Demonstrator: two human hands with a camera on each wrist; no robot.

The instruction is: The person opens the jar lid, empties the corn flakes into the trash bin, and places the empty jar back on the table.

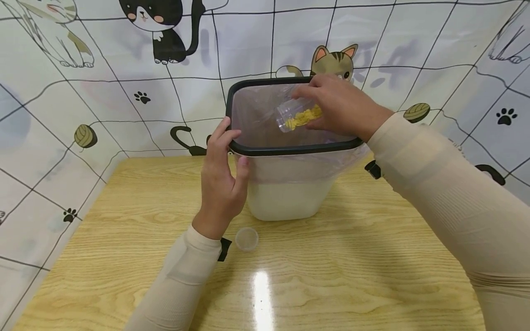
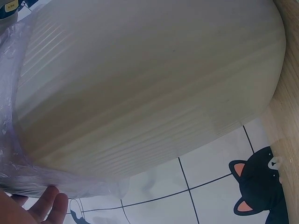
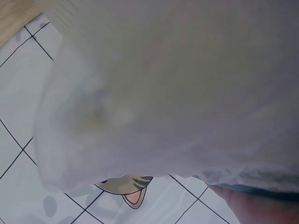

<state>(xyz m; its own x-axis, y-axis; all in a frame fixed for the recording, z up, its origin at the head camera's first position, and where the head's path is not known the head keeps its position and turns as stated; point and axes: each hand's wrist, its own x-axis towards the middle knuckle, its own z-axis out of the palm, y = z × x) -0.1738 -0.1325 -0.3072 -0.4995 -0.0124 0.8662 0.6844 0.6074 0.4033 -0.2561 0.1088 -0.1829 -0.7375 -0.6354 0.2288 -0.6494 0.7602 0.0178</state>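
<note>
A pale plastic trash bin (image 1: pixel 285 202) with a black rim (image 1: pixel 298 150) stands on the table, lined with a thin translucent bag (image 1: pixel 252 108). My left hand (image 1: pixel 223 181) grips its left front corner, fingertips bent at the rim and thumb against the front; in the left wrist view its fingers (image 2: pixel 53 205) touch the bag's fold. My right hand (image 1: pixel 341 103) holds a small clear plastic jar (image 1: pixel 285 115) on its side over the bin's mouth. Small yellow pieces (image 1: pixel 304 117) lie inside the jar. In the right wrist view the bag (image 3: pixel 187 116) covers most of the picture.
A round clear lid (image 1: pixel 246 239) lies on the wooden table (image 1: pixel 352 276) in front of the bin. Behind rises a white wall covering (image 1: pixel 248 46) printed with cats and black lines.
</note>
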